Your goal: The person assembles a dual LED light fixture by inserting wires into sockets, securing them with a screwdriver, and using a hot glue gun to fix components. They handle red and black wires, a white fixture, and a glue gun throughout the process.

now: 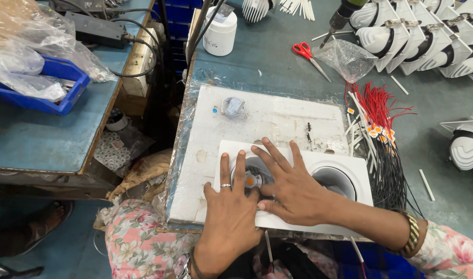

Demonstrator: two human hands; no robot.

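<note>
A teal worktop [278, 57] carries a white foam board [278, 121]. A blue bin [66, 95] on the neighbouring bench holds clear plastic bags [24, 77]. On the board lies a white twin-hole downlight frame [345, 170]. The left hand [229, 212] and right hand [291, 188] press flat on its left opening, fingers spread wide, clasping nothing, around a small orange LED chip [251, 181]. Red-and-black wires [384, 150] lie just beside it.
</note>
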